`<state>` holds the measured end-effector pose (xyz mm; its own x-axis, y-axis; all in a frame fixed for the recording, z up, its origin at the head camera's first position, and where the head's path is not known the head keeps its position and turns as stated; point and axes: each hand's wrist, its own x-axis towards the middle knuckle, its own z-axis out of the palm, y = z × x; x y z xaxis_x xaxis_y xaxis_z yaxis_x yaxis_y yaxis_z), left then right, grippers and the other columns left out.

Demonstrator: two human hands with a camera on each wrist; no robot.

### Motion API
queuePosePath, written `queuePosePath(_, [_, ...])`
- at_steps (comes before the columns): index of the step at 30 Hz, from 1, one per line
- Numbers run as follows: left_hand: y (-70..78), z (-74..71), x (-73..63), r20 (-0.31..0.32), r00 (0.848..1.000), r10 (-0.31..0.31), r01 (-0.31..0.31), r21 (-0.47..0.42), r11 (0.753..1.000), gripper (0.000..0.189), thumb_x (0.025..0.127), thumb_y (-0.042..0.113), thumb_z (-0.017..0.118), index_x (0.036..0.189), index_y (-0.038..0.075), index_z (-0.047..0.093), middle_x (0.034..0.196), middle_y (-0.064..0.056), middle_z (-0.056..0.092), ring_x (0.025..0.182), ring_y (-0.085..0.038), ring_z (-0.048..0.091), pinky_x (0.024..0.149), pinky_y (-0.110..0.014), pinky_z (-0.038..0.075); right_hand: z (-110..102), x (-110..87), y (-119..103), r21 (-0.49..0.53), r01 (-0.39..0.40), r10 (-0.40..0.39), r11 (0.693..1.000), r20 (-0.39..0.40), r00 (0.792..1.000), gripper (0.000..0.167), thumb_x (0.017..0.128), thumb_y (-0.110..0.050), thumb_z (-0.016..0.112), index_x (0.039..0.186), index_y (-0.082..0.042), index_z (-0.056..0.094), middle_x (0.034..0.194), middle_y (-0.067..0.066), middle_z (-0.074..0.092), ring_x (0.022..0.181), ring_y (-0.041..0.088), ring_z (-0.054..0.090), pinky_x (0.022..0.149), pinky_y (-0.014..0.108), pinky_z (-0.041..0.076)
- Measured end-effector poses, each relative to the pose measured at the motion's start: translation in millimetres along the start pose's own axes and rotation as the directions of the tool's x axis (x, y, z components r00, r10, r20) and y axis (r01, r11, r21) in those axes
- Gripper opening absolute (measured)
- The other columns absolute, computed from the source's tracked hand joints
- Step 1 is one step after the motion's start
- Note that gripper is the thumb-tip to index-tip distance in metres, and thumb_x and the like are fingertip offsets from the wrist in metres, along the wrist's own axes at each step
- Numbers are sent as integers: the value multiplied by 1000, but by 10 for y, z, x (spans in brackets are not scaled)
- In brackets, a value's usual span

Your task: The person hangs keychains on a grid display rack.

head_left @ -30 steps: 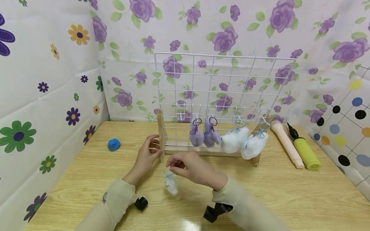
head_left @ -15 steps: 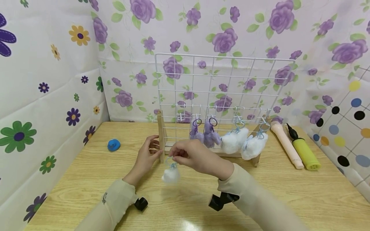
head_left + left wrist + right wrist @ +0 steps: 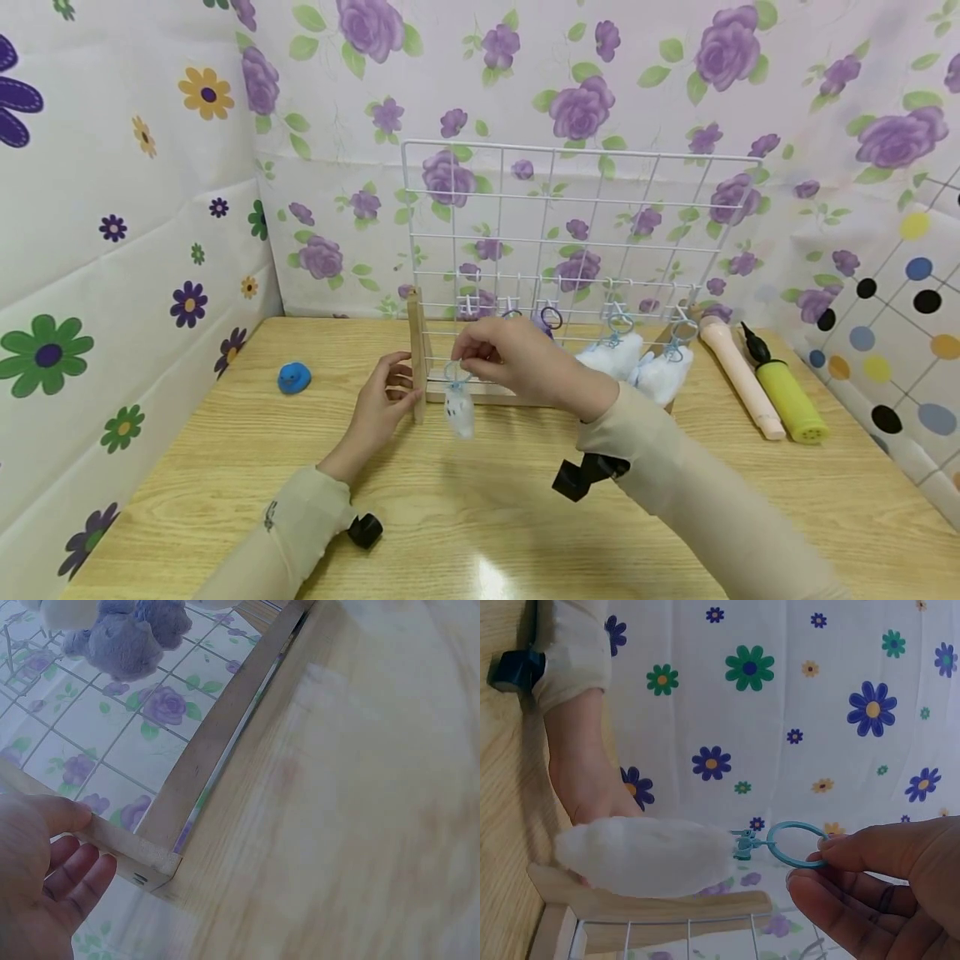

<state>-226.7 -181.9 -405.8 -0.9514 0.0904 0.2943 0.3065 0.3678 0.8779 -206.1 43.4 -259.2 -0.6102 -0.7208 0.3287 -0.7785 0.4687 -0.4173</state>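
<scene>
Head view: the left hand (image 3: 382, 400) grips the left wooden post (image 3: 415, 350) of a white wire grid rack (image 3: 570, 225) standing on the wooden table (image 3: 225, 450). The right hand (image 3: 510, 358) is raised in front of the rack's lower left part, its fingertips pinching the light blue ring (image 3: 455, 372) of a white pompom keychain (image 3: 459, 410), which hangs free in the air above the table, just right of the post. On the rack's row of hooks hang 2 white pompoms (image 3: 637, 367), right of the hand; a purple ring (image 3: 551, 317) shows just above the hand, and what hangs from it is hidden. Far left on the table lies a small blue toy (image 3: 294, 377). At the right lie a pale pink stick-shaped thing (image 3: 738, 375) and a yellow hand pump (image 3: 787, 396), side by side.

Left wrist view: the thumb and curled fingers of the left hand (image 3: 37, 870) hold the end of the post (image 3: 127, 851) where it meets the rack's wooden base rail (image 3: 225, 727). Purple pompoms (image 3: 127, 637) hang at the upper left.

Right wrist view: the thumb and forefinger of the right hand (image 3: 885, 877) are closed narrowly on the ring (image 3: 795, 844); the keychain (image 3: 645, 855) trails from it through a small clasp.
</scene>
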Motion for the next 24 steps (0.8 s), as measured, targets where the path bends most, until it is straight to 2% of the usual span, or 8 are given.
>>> queuePosePath(2, [-58,9,19,0,1000,0,0,5,1000,56,88,-6,63,138,1,38,119,-25,54,104,-37,56,85,-35,53,-35,20,6,-5,-23,23,1000,1,1000,7,92,-7,63,97,-7,68,88,4,70,77,9,64,69,17,53])
queuePosePath(8, [-356,51,108,-12,1000,28,-28,4,1000,57,88,0,66,139,7,40,119,-20,56,103,-31,58,84,-31,54,-103,96,47,-17,-70,70,997,-1,998,9,93,-6,62,98,-6,68,90,5,71,79,12,66,71,21,55])
queuePosePath(10, [-373,49,110,-15,999,45,-45,3,999,56,88,1,66,138,8,41,118,-19,56,102,-30,58,82,-28,54,-125,117,59,-15,-89,89,996,-4,996,9,93,-6,62,99,-6,68,91,5,71,80,12,66,72,22,55])
queuePosePath(14, [-389,45,107,-16,998,61,-61,5,998,57,87,0,67,137,7,41,117,-19,56,101,-30,58,81,-26,54,-150,153,90,-9,-123,123,992,-29,992,10,93,-5,60,100,-5,68,94,7,70,82,14,65,73,23,55])
queuePosePath(18, [-373,48,103,-10,999,39,-39,17,999,57,87,1,67,138,7,40,118,-18,56,102,-29,58,81,-22,52,-175,172,122,-5,-143,143,990,-53,988,10,94,-4,60,99,-6,68,94,6,70,82,14,64,73,22,55])
queuePosePath(20, [-332,46,94,-7,1000,28,-27,19,999,58,88,0,66,138,6,40,118,-20,55,103,-31,57,81,-23,52,-191,181,137,-4,-149,149,989,-57,987,10,94,-4,59,98,-6,68,93,6,69,82,13,64,74,23,55])
queuePosePath(24, [-158,13,47,-1,1000,26,-26,16,1000,57,87,-5,65,138,1,39,118,-24,54,103,-36,57,81,-26,52,-223,214,165,-1,-163,162,987,-62,985,10,94,-4,58,99,-4,67,93,6,69,82,14,64,75,23,55])
